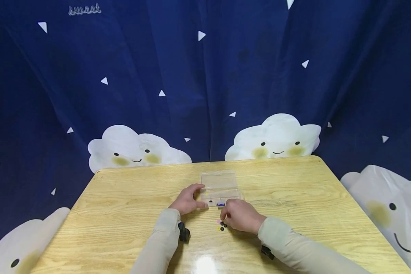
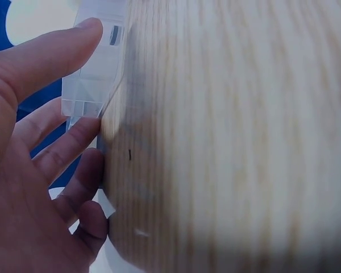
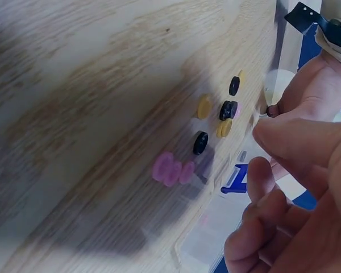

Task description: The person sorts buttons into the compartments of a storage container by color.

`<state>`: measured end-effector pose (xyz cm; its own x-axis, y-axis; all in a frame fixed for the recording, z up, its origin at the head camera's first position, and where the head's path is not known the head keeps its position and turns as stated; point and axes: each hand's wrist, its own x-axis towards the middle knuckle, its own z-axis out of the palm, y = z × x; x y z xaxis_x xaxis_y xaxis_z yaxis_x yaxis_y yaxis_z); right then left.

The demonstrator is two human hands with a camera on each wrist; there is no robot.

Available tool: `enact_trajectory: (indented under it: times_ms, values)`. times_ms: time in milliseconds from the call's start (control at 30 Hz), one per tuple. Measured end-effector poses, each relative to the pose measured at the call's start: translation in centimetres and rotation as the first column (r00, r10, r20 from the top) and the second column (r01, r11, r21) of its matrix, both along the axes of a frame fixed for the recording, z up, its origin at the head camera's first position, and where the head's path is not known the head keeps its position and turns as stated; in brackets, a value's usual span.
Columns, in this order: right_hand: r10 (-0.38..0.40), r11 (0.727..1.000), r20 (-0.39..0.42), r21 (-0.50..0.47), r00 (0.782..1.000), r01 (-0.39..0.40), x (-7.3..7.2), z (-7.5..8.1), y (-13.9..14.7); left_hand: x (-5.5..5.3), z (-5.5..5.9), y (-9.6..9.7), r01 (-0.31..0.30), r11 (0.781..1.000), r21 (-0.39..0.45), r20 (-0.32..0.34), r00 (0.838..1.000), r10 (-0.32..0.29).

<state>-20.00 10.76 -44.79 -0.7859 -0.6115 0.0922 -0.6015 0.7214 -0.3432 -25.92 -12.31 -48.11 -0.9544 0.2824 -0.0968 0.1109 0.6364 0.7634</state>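
A clear plastic box lies with its lid folded back near the table's middle. My left hand holds its left end, thumb along the front wall and index finger behind in the left wrist view. My right hand hovers by the box's front, fingers bent and thumb near the index fingertip; whether it pinches something I cannot tell. Below its fingertips lie small round pieces: black discs, yellow discs and pink discs. A blue piece shows at the box's front edge.
The box stands on a light wooden table. Inside its left part sits a dark disc. Behind the table hangs a dark blue curtain with white clouds. Each wrist wears a small black camera.
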Motion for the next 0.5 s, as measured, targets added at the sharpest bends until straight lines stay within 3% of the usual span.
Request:
enact_trajectory:
  times_ms: [500]
  values:
    - [-0.001, 1.000, -0.005, -0.011, 1.000, 0.001, 0.07, 0.17, -0.59, 0.02, 0.02, -0.06, 0.008, 1.000, 0.008, -0.003, 1.000, -0.008]
